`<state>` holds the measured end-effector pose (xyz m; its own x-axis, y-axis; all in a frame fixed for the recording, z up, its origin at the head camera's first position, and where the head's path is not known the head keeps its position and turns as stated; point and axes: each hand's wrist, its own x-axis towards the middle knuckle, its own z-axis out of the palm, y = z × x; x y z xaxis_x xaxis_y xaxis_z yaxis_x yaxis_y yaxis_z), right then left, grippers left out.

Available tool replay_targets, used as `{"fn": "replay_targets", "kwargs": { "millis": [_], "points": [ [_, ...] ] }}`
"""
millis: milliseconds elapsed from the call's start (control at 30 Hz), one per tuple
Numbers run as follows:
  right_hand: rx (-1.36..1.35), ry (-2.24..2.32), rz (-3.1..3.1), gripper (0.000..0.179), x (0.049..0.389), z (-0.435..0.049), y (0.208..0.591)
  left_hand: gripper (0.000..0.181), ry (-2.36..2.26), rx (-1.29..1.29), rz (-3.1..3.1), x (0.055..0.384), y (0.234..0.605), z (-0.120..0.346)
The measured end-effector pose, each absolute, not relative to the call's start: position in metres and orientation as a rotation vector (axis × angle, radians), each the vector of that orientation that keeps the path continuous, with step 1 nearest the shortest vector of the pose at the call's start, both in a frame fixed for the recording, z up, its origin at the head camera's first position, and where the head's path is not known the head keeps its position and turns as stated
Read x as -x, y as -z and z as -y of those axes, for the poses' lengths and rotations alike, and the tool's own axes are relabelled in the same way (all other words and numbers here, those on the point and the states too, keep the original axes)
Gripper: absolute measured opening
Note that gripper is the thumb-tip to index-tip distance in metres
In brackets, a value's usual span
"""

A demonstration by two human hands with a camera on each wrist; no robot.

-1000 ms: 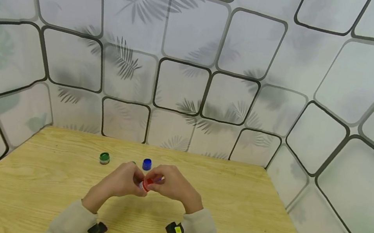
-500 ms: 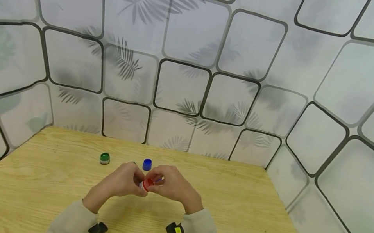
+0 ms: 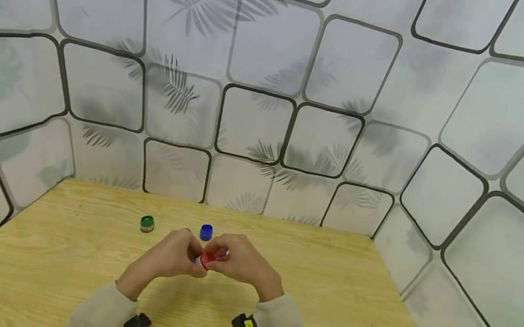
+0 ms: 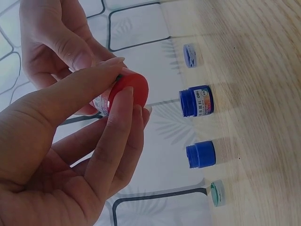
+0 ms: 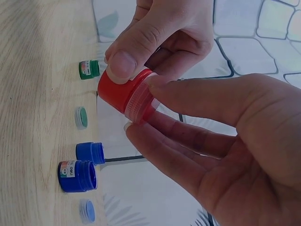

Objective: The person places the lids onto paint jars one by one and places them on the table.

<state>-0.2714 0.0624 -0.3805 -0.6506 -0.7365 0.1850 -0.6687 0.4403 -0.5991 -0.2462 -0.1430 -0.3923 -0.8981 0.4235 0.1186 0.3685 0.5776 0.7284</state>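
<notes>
A red paint jar (image 5: 115, 92) with a clear ridged lid (image 5: 139, 100) is held above the table between both hands. My left hand (image 3: 174, 254) grips the red body, thumb on one side and fingers on the other, with a finger across its base in the left wrist view. At the lid end, my right hand (image 3: 245, 261) pinches the clear rim between thumb and fingertips, as the right wrist view shows. The lid sits on the jar; whether it is loose, I cannot tell. In the head view the fingers cover most of the jar.
On the wooden table (image 3: 324, 293) beyond the hands stand an open green jar (image 5: 88, 69), a lighter blue jar (image 4: 201, 154) and a labelled dark blue jar (image 4: 196, 100). Two clear lids lie there, one green-stained (image 5: 81, 117), one blue-stained (image 4: 189, 55). A patterned curtain (image 3: 257, 124) encloses the table.
</notes>
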Motion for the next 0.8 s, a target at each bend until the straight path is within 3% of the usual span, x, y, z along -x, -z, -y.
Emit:
{"fn": "replay_targets", "kwargs": {
  "millis": [800],
  "points": [
    [1.255, 1.01, -2.567, 0.022, 0.2723, -0.0611, 0.3819, 0.013, -1.238, -0.683, -2.755, 0.2442, 0.3953, 0.1439]
  ]
}}
